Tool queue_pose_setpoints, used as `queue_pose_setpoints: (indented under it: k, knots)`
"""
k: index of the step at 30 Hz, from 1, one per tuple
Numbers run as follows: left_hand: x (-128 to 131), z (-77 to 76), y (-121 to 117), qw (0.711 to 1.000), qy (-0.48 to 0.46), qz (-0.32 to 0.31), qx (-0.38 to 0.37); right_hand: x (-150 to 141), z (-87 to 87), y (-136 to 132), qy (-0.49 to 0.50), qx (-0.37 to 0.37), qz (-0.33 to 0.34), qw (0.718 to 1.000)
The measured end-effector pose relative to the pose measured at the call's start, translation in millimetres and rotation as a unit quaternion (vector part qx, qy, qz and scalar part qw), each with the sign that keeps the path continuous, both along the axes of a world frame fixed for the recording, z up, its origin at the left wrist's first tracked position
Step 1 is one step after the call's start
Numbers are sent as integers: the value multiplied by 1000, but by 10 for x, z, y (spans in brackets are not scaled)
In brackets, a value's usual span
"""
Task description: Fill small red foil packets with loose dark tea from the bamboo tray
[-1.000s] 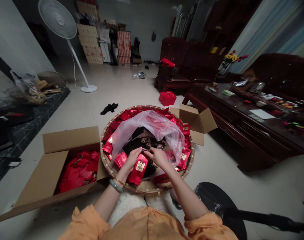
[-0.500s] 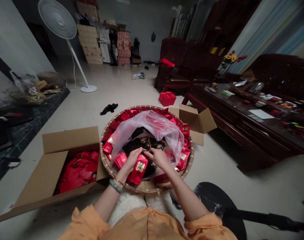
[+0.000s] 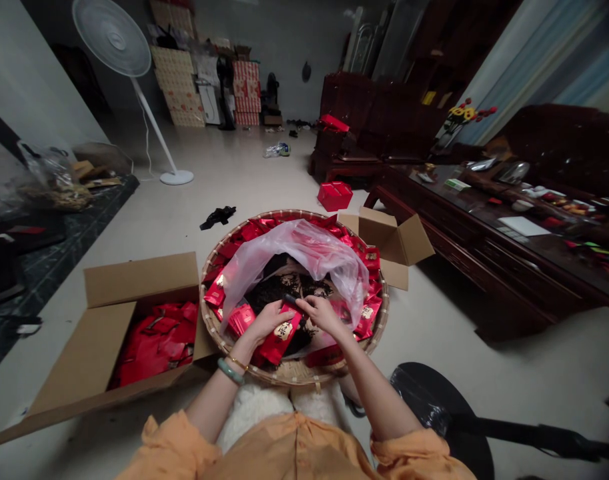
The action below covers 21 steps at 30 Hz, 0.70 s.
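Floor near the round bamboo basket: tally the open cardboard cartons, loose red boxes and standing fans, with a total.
Open cardboard cartons: 2
Loose red box: 1
Standing fan: 1
Total: 4

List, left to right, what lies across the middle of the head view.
open cardboard box → woven bamboo basket → left hand → red foil packet → right hand → small cardboard box → dark wooden table
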<state>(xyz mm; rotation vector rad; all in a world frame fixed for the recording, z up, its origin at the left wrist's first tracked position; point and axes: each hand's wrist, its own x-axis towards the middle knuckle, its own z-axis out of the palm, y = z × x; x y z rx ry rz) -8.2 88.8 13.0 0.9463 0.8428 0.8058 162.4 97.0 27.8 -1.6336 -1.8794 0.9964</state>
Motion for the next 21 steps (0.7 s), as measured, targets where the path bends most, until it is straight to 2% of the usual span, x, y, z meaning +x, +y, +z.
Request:
queue_pose_setpoints:
  k: [2, 4, 7, 11, 14, 17, 19, 21]
  knots:
    - [-1, 4, 3, 1000, 3, 12, -4, 73, -34, 18, 33, -26, -24, 999]
    - [-8, 10, 6, 999, 7, 44, -7, 178, -82, 39, 23, -19, -60, 998]
    - [-13, 18, 10, 996, -7, 83, -14, 333, -192, 44, -91, 9, -89, 992]
    - [10, 11, 29, 990, -15, 138, -20, 412, -356, -29, -277, -29, -106, 954]
    - [33, -11, 40, 986, -18, 166, -27, 389, -383, -75, -324, -22, -112, 939]
    - [53, -39, 39, 985, -29, 169, -29, 303, -289, -69, -253, 47, -105, 961]
    - [67, -58, 37, 985, -32, 165, -29, 197, -199, -51, -116, 91, -77, 986]
    - [78, -73, 36, 987, -31, 158, -26, 64, -129, -38, 26, 116, -51, 992]
